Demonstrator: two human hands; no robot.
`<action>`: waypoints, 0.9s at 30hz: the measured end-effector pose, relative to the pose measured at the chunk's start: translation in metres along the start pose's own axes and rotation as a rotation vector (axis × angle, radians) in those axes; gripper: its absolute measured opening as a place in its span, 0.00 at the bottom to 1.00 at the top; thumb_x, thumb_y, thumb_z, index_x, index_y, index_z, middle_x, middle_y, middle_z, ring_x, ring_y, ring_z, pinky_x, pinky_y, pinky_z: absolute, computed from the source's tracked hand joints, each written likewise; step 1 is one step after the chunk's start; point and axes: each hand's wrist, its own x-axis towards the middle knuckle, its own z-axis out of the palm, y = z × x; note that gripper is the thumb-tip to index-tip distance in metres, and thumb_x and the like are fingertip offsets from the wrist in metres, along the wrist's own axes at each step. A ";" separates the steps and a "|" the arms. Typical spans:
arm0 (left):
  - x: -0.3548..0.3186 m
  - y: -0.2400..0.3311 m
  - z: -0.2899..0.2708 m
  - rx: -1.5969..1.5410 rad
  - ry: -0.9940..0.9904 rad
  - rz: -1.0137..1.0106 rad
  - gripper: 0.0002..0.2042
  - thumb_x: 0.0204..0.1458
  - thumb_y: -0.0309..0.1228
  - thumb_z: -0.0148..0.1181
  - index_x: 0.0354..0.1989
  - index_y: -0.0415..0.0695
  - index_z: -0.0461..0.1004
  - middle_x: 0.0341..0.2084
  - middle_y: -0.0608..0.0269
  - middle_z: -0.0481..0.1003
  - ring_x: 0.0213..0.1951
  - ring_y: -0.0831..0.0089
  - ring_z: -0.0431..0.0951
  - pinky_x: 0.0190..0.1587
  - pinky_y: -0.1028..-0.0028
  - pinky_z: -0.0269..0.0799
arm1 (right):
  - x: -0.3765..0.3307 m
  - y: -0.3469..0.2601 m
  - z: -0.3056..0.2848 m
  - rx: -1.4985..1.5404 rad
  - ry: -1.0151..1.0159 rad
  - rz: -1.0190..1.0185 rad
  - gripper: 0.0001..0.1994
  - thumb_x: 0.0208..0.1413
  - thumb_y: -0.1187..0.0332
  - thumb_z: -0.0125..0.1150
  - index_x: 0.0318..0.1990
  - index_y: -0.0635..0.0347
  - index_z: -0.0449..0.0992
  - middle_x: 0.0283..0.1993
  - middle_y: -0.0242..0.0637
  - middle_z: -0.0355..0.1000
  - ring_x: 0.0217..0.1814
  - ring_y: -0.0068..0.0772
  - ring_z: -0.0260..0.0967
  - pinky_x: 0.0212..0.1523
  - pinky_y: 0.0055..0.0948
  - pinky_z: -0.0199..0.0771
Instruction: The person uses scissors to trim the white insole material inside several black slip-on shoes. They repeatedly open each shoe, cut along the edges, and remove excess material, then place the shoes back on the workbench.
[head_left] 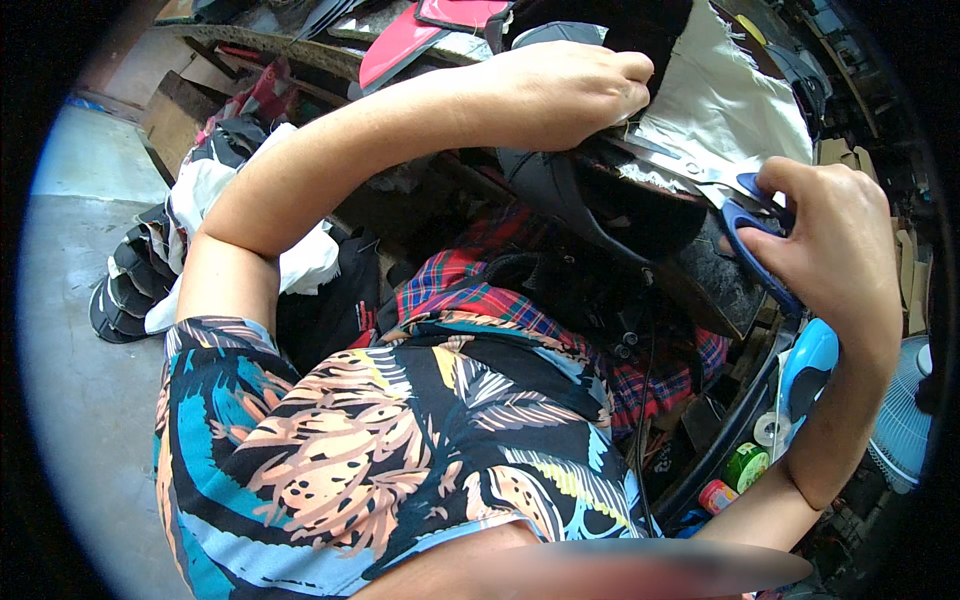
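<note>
My right hand (835, 235) grips a pair of scissors (745, 198) with blue handles, thumb and fingers in the loops. The metal blades point left, and their tips end close under my left hand (585, 95). That hand is closed, its fingers curled in a pinch; what they hold is hidden from this side. Black material (665, 30) lies just beyond my left fingers. Below the blades hangs a curved black piece (560, 195) with a dark hollow. White cloth (715, 95) with a frayed edge spreads behind the scissors.
Pink and black shaped pieces (395, 50) lie on the bench at the back. Stacked black and white pieces (135, 275) stand at the left. At the right are a blue fan (903, 415), a blue object (808, 365) and tape rolls (745, 465). Plaid cloth (460, 285) covers my lap.
</note>
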 end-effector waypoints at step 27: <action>0.000 -0.003 -0.004 -0.346 0.439 -0.362 0.09 0.53 0.33 0.66 0.36 0.40 0.78 0.45 0.54 0.76 0.52 0.56 0.75 0.58 0.57 0.68 | -0.027 0.012 -0.001 0.056 -0.148 0.202 0.20 0.36 0.56 0.79 0.29 0.61 0.78 0.21 0.45 0.73 0.25 0.47 0.75 0.31 0.41 0.70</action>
